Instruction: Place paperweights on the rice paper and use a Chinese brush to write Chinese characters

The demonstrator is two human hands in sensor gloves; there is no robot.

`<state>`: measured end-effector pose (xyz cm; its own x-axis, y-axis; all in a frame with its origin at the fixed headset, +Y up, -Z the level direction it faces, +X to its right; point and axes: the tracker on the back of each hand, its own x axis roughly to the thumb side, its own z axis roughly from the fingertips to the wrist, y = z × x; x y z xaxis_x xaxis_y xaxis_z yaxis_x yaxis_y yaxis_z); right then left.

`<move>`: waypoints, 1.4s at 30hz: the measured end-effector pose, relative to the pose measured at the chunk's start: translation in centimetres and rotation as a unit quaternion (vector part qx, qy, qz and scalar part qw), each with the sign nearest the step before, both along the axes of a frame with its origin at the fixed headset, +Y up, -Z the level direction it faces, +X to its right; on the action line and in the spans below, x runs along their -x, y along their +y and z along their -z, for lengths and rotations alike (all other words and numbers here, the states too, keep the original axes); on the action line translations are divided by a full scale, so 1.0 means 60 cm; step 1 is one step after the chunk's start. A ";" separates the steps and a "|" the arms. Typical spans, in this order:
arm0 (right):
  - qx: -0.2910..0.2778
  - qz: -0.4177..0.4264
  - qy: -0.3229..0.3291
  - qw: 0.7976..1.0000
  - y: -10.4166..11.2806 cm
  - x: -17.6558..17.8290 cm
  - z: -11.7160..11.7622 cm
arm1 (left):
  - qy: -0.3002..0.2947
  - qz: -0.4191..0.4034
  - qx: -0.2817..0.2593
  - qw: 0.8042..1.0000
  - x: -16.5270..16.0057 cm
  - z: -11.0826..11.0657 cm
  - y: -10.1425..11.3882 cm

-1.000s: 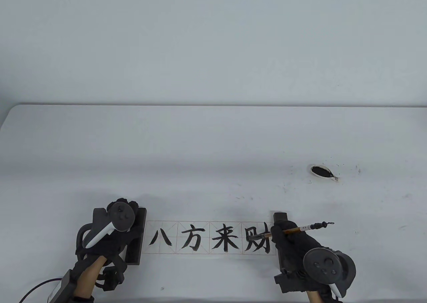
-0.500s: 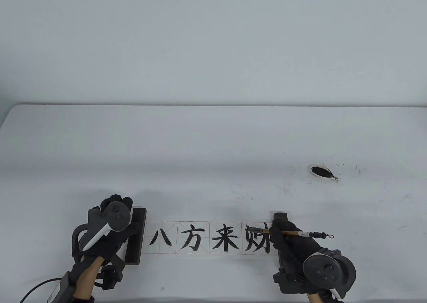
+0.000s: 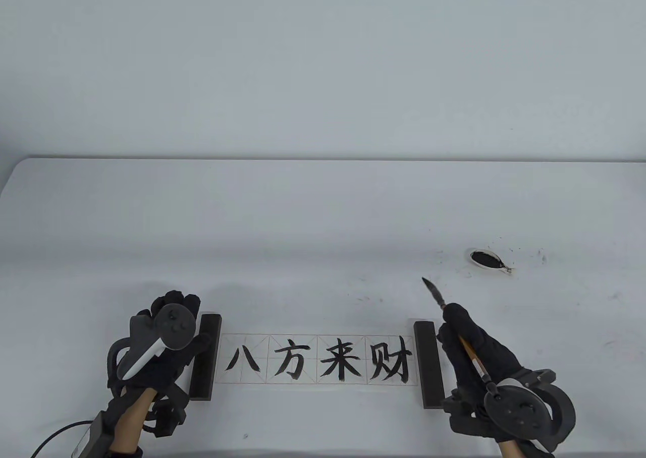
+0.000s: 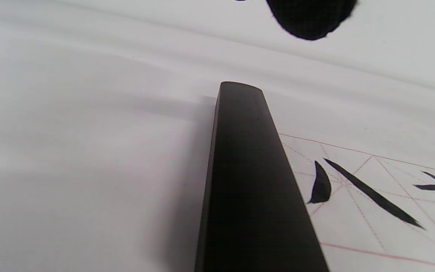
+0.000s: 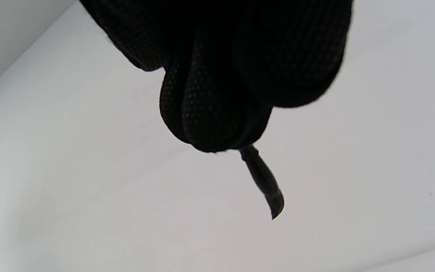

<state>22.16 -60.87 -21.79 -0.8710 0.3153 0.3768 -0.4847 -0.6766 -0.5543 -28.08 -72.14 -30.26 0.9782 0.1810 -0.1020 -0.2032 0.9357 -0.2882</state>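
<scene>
A strip of rice paper [image 3: 318, 359] with a red grid lies near the front edge and bears four black characters. A dark paperweight [image 3: 206, 357] lies across its left end and another paperweight [image 3: 429, 364] across its right end. My left hand [image 3: 176, 304] sits just left of the left paperweight [image 4: 247, 181] with loosely curled fingers, holding nothing. To the right of the right paperweight, my right hand [image 3: 462, 337] grips the brush [image 3: 474, 359]. The inked brush tip [image 3: 432, 289] is off the paper and points away to the upper left. In the right wrist view the brush tip [image 5: 264, 181] hangs below the right hand [image 5: 221, 75].
A small white ink dish [image 3: 487, 260] with black ink sits on the table at the back right, with ink specks around it. A cable [image 3: 55, 435] trails from my left wrist at the front left corner.
My right hand lifted the brush off the last character, moved right past the paperweight and swung the tip to point away. My left hand slid a little left, off the left paperweight.
</scene>
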 end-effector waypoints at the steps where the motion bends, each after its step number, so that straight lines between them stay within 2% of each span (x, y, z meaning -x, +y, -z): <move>1: -0.006 -0.012 -0.012 1.000 0.007 -0.007 0.000 | -0.002 0.004 0.001 1.000 -0.002 0.001 -0.002; 4: -0.010 -0.036 -0.047 0.998 0.024 -0.028 0.003 | -0.006 0.013 0.004 1.000 -0.006 0.002 -0.005; 7: 0.034 -0.085 -0.087 0.992 0.034 -0.057 0.020 | -0.008 0.017 -0.003 1.000 -0.011 0.001 -0.003; 11: 0.092 -0.153 -0.124 0.976 0.023 -0.085 0.054 | -0.004 0.014 -0.007 1.000 -0.011 0.002 -0.003; 16: 0.171 -0.244 -0.171 0.939 -0.025 -0.105 0.119 | 0.008 0.002 -0.002 1.000 -0.001 0.002 -0.003; 25: 0.251 -0.390 -0.216 0.859 -0.137 -0.112 0.201 | 0.012 -0.007 -0.005 1.000 0.005 0.001 -0.001; 32: 0.311 -0.443 -0.232 0.808 -0.202 -0.130 0.236 | 0.013 -0.009 -0.004 1.000 0.007 0.000 0.001; 42: 0.349 -0.492 -0.228 0.764 -0.261 -0.134 0.261 | 0.016 -0.010 -0.003 1.000 0.009 -0.002 0.004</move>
<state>30.23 -76.50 -37.46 -0.8070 -0.5906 0.0019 0.5842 -0.7977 0.1495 -28.60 -71.92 -30.15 0.9708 0.2008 -0.1314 -0.2304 0.9331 -0.2763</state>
